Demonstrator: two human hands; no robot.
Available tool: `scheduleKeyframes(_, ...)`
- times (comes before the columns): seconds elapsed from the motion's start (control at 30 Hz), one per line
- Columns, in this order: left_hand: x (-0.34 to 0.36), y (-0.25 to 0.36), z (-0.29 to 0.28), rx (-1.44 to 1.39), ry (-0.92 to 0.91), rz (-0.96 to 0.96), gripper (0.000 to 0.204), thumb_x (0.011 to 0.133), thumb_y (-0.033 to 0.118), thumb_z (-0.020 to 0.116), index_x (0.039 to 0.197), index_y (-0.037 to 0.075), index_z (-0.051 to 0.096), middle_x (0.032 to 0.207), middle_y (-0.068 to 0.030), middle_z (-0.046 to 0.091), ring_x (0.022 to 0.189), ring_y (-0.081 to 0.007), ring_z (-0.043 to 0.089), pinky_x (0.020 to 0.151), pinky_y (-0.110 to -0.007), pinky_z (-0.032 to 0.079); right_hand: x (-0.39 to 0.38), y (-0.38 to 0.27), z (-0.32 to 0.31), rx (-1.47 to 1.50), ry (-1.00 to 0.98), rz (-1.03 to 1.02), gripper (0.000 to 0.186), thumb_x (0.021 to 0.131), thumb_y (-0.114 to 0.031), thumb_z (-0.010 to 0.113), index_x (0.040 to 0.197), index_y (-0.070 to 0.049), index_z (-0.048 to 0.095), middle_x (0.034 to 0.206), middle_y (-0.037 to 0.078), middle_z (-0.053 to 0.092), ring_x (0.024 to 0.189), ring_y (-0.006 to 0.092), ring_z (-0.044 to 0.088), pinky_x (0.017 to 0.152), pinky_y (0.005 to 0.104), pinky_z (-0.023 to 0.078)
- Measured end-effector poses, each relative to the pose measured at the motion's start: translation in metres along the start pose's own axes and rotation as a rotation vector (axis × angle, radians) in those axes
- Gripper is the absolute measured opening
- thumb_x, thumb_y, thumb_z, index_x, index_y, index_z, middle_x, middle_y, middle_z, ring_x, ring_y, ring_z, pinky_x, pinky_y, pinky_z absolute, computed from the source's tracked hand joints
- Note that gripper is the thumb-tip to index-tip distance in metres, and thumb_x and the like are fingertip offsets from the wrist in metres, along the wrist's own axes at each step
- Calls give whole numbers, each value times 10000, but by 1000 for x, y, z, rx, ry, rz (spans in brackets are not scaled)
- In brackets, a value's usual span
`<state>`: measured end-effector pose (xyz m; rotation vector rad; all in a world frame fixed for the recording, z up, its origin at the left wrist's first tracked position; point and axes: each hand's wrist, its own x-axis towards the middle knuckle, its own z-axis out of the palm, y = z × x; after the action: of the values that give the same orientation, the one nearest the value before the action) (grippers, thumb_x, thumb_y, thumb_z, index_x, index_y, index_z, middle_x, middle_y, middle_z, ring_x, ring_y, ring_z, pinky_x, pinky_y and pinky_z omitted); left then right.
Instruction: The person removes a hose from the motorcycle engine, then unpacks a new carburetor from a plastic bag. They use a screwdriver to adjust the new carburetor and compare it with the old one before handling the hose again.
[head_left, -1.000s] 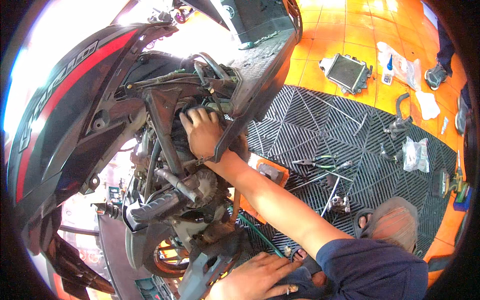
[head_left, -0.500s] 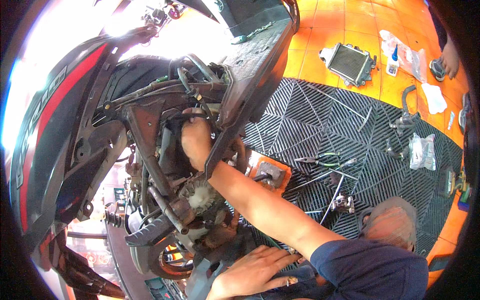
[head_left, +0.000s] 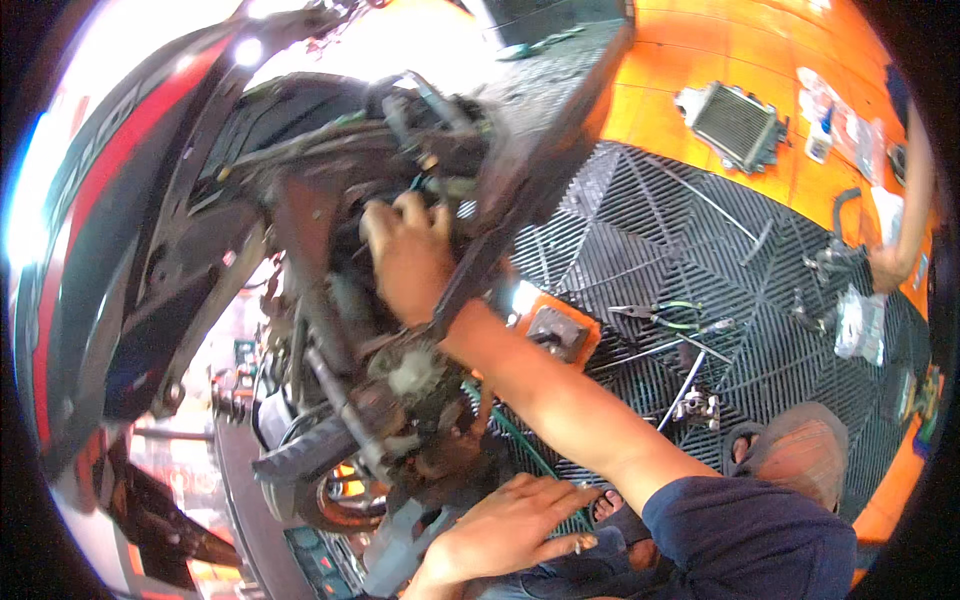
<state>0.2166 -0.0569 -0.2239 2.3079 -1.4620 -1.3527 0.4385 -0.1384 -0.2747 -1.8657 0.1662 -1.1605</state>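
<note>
My right hand (head_left: 412, 255) reaches into the bare frame of a partly stripped motor scooter (head_left: 305, 215), among dark hoses and cables. Its fingers are bent with gaps between them, and their tips disappear behind the parts. Whatever they grip is hidden and blurred. Below the wrist sits a pale finned round part (head_left: 408, 372) of the engine. My left hand (head_left: 515, 530) lies palm down with fingers stretched, low in the view, above dark blue cloth and beside a grey panel (head_left: 400, 560). Nothing shows in it. A thin green hose (head_left: 520, 438) runs just above that hand.
On the black ribbed mat (head_left: 640, 235) lie pliers (head_left: 655, 315), metal rods and small metal parts (head_left: 697, 408). A radiator (head_left: 735, 125) stands on the orange floor (head_left: 670, 70). Another person's hand (head_left: 885, 268) reaches beside a clear plastic bag (head_left: 860, 325). A black-and-red side panel (head_left: 130, 140) fills the left.
My right hand has shifted and its fingers are spread further apart. Another person's arm has come down beside the plastic bag. The whole view has moved slightly; my left hand stays stretched.
</note>
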Motion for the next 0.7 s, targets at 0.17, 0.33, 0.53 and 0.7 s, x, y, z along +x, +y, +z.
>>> scheduleKeyframes(0.17, -26, 20, 18, -12, 78, 124, 628, 1007, 439, 504, 1426, -25, 452, 1268, -217, 590, 1187, -354, 572, 1025, -452, 414, 24, 12, -31, -27, -196, -40, 208, 868, -95, 549, 1066, -40, 578, 1009, 152, 656, 952, 345, 606, 765, 512, 482)
scheduleKeyframes(0.33, -35, 12, 29, -42, 102, 153, 596, 987, 403, 532, 1385, -37, 481, 1196, -204, 606, 1151, -347, 597, 1021, -472, 426, 7, 20, 4, 812, -107, 351, 267, 822, 51, 589, 1081, 10, 538, 969, 141, 632, 931, 251, 632, 794, 394, 508)
scheduleKeyframes(0.53, -39, 17, 23, -95, 232, 251, 540, 901, 391, 634, 1303, 37, 569, 1241, -213, 615, 1179, -375, 571, 1022, -451, 429, 1, 39, 11, 868, -213, 505, 224, 904, -81, 589, 1103, 21, 585, 957, 92, 614, 897, 190, 606, 766, 370, 489)
scheduleKeyframes(0.7, -50, 7, 50, 28, 355, 278, 528, 923, 392, 597, 1326, 54, 550, 1221, -184, 629, 1185, -346, 579, 1027, -449, 435, 1, 40, 13, 600, -58, 358, 251, 920, -168, 584, 1067, 27, 643, 995, 133, 619, 860, 261, 603, 747, 419, 483)
